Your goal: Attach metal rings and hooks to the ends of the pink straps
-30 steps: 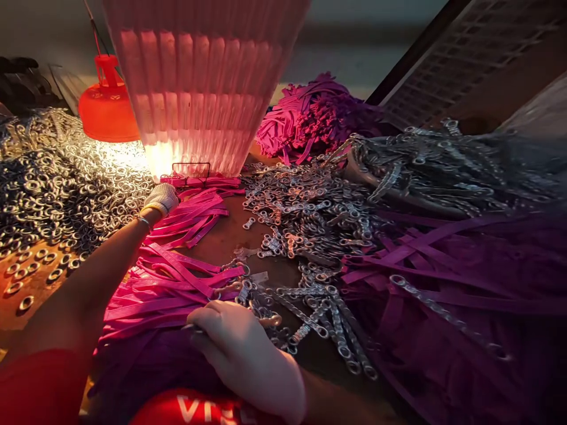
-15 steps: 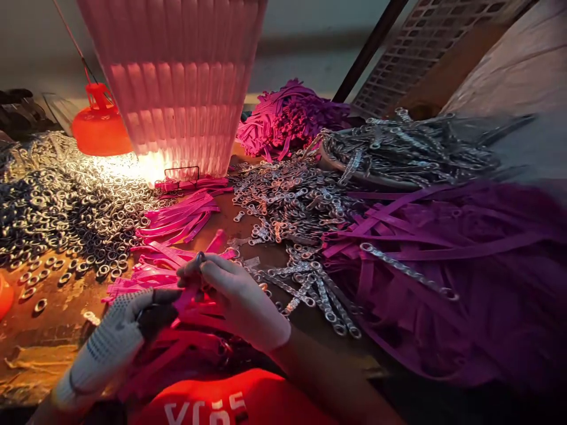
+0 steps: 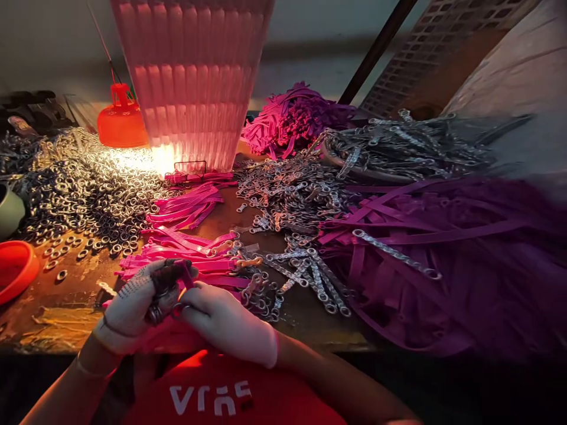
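Both hands wear whitish gloves and meet low at the table's near edge. My left hand, its fingertips dark, is closed on a pink strap that stands up between the two hands. My right hand has its thumb and fingers pinched at the lower part of this strap, beside a small ring. Just beyond the hands lies a pile of pink straps, some with metal clasps at their right ends.
Metal rings are heaped at the left under an orange lamp, near an orange bowl. Metal links fill the middle. Purple straps cover the right side. A ribbed panel stands behind.
Both hands have come lower and nearer the body, and a pink strap now shows between them. The view has shifted slightly, uncovering the clasps on the pile and the orange bowl.
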Demonstrator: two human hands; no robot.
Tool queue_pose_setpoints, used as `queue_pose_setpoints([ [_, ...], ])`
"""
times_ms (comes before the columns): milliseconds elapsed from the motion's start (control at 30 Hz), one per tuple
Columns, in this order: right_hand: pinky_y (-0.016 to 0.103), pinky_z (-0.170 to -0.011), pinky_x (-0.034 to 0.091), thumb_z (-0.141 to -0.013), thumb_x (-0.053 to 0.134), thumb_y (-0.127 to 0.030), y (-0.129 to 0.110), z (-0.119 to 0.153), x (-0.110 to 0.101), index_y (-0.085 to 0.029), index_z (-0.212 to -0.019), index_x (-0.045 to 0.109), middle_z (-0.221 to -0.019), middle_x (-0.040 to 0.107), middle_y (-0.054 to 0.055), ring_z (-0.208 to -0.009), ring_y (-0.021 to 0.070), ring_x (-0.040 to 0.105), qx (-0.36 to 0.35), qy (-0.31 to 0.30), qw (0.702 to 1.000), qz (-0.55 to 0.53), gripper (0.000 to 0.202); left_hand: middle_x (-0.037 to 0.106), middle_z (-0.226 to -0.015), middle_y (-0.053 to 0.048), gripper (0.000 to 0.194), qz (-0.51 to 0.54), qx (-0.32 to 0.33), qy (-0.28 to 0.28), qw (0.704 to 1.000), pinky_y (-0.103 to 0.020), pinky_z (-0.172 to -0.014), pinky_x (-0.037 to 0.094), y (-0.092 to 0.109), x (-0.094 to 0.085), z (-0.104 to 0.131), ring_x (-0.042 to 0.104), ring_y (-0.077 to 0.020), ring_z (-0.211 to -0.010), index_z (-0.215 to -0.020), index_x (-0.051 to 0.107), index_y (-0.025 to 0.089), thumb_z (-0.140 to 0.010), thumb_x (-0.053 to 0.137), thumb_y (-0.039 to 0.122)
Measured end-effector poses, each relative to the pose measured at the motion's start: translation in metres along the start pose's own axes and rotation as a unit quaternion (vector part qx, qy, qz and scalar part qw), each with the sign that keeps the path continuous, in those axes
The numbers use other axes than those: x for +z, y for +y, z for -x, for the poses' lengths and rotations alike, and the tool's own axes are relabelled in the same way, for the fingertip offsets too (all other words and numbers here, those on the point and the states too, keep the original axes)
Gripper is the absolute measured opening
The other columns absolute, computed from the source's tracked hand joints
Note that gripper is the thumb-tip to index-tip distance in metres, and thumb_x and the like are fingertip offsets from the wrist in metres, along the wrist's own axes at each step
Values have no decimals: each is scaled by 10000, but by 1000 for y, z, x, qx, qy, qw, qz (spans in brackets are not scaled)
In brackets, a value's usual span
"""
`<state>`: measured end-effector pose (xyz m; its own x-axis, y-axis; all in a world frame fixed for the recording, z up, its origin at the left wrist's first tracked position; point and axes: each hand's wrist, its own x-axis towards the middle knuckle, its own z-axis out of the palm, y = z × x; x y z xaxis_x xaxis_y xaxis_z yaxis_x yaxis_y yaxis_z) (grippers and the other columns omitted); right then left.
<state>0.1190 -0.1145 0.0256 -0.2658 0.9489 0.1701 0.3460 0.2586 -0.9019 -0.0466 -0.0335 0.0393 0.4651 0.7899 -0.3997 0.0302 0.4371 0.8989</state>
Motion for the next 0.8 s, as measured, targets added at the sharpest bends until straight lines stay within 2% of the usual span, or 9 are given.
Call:
queue_pose_setpoints([
  [67, 233, -937, 481, -945, 614, -143, -2, 8, -9, -215, -1003, 708, -1154, 682, 35, -1066, 143, 629, -33, 45, 998, 14, 132, 667, -741, -6, 293, 43, -13, -1, 999, -213, -573, 502, -1, -1, 2, 542, -98, -584, -988, 739, 219, -726, 805, 331],
  [100, 244, -951, 479, -957, 611, -169, -3, 11, -14, -211, -1032, 708, -1178, 676, 50, -1087, 150, 624, -42, 71, 996, 26, 129, 646, -709, 0, 295, 51, -21, -1, 998, -196, -544, 483, -1, 0, 3, 517, -90, -564, -996, 737, 217, -735, 800, 339],
  [233, 245, -925, 486, -999, 555, -192, 0, 15, -30, -217, -1181, 667, -1136, 722, 41, -1029, 138, 664, -40, 127, 989, 69, 215, 515, -568, 51, 330, 58, -25, 41, 997, -144, -381, 287, -6, 14, 4, 337, -51, -432, -957, 688, 208, -784, 751, 482],
  [333, 258, -875, 485, -1001, 522, -163, 2, 9, -37, -194, -1170, 660, -1089, 742, 55, -997, 161, 680, -25, 105, 979, 172, 220, 577, -632, 35, 366, 8, 2, 50, 999, -150, -378, 291, -11, 29, 5, 356, -42, -422, -886, 627, 189, -772, 755, 511],
  [433, 277, -707, 451, -1003, 492, -200, -3, 3, -44, -168, -1070, 681, -911, 732, 74, -815, 192, 675, 18, 33, 942, 333, 202, 551, -597, 31, 369, -79, 17, 9, 997, -158, -365, 269, -13, 33, 6, 360, -47, -406, -793, 586, 173, -829, 693, 524],
  [533, 279, -630, 400, -963, 505, -191, -12, 0, -51, -170, -1042, 672, -880, 722, 85, -750, 203, 657, 33, -41, 905, 423, 187, 470, -514, 44, 390, -177, 23, -23, 984, -175, -358, 261, -9, 31, 7, 359, -68, -394, -726, 557, 178, -901, 602, 523],
  [633, 291, -622, 400, -945, 482, -161, -19, -2, -55, -153, -1022, 656, -903, 714, 107, -789, 228, 663, 22, -89, 886, 455, 190, 520, -534, 30, 328, -314, 74, -26, 946, -197, -409, 322, -2, 26, 3, 421, -95, -444, -761, 609, 177, -930, 557, 453],
  [733, 313, -626, 419, -961, 417, -122, -22, -5, -55, -124, -1028, 641, -933, 706, 139, -816, 250, 670, 23, -128, 871, 473, 234, 688, -758, -21, 207, -452, 172, -25, 875, -251, -618, 478, 1, 22, -5, 600, -159, -684, -892, 693, 172, -893, 571, 340],
  [800, 320, -625, 422, -972, 387, -112, -21, -5, -54, -117, -1029, 634, -936, 703, 150, -816, 256, 672, 29, -136, 868, 477, 253, 735, -895, -43, 222, -493, 198, -43, 846, -296, -760, 515, 2, 20, -10, 648, -198, -836, -967, 711, 171, -885, 548, 297],
])
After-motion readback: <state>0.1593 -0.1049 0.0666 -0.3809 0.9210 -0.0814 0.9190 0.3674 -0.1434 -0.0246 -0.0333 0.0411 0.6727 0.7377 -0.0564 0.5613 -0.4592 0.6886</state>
